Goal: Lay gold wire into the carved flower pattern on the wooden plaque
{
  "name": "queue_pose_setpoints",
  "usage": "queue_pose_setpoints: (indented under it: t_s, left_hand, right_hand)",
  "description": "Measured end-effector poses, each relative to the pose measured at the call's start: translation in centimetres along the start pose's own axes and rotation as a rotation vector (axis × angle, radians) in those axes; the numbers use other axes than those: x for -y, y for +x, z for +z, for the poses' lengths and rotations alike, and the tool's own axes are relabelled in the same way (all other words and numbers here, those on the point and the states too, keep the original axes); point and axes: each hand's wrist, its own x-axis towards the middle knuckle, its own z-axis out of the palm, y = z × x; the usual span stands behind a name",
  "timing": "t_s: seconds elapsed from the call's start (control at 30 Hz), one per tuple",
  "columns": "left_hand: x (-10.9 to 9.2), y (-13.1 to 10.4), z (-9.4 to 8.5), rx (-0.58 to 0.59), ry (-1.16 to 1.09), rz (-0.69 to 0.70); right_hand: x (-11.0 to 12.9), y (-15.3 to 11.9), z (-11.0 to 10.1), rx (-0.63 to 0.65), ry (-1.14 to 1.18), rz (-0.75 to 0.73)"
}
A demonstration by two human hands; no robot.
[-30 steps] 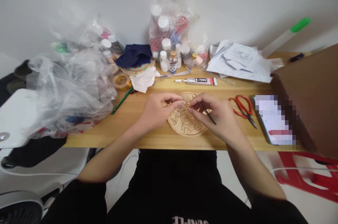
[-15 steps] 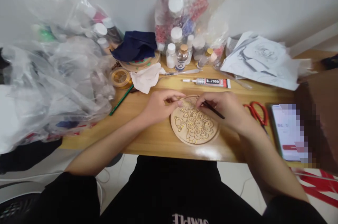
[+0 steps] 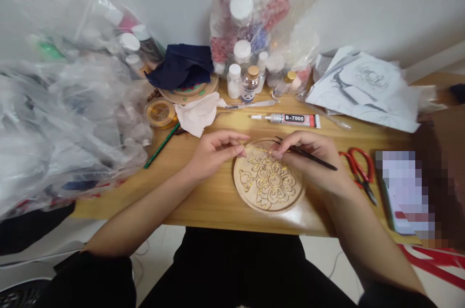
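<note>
A round wooden plaque lies on the table, bearing a raised flower outlined in gold wire. Over its upper left edge, my left hand pinches one end of a thin gold wire between thumb and finger. My right hand is above the upper right of the plaque. It grips black tweezers slantwise, their two tips pointing up and left past the fingers. The thumb and finger of that hand also meet at the wire's other end, so the wire stretches between both hands.
Behind the plaque lie a B-7000 glue tube, a pen-like tool and small bottles. Leftward are a wire spool, a green pencil and plastic bags. Red-handled pliers and a phone are rightward.
Both hands have lifted off the plaque's upper part and drawn slightly apart, with the gold wire now visible between them. The tweezers have turned, and their tips now show.
</note>
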Motion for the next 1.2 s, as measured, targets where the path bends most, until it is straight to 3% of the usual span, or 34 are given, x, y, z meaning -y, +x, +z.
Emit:
queue_pose_setpoints:
  t_s: [0.13, 0.37, 0.57, 0.63, 0.73, 0.8, 0.93, 1.03, 1.2]
  left_hand:
    - [-0.3, -0.2, 0.0, -0.006, 0.011, 0.029]
    - [-0.7, -0.8, 1.1, -0.086, 0.143, 0.118]
    - [-1.4, -1.3, 1.1, -0.014, 0.325, 0.132]
    - [-1.5, -1.4, 0.6, 0.037, 0.467, 0.200]
    - [-1.2, -1.5, -0.6, 0.114, 0.694, 0.416]
    - [-0.5, -1.6, -1.4, 0.106, 0.770, 0.522]
    - [1.4, -1.9, -2.5, 0.081, 0.857, 0.612]
    - [2.0, -2.0, -2.6, 0.124, 0.963, 0.741]
    - [1.9, -1.8, -2.7, 0.209, 1.025, 0.744]
  right_hand:
    - [0.1, 0.2, -0.2, 0.029, -0.102, -0.041]
    - [0.7, -0.2, 0.9, -0.031, -0.696, -0.437]
    - [1.5, -0.5, 1.1, 0.089, -0.787, -0.505]
    - [1.5, -0.6, 0.8, 0.131, -0.801, -0.547]
    - [0.6, -0.7, 0.2, 0.129, -0.841, -0.673]
    - [-0.2, -0.9, -0.1, 0.114, -0.860, -0.740]
    - [-1.6, -1.1, -0.4, 0.144, -0.964, -0.773]
    - [-1.9, -0.9, -0.3, 0.183, -1.041, -0.740]
    - [-2.2, -0.8, -0.2, 0.196, -1.023, -0.717]
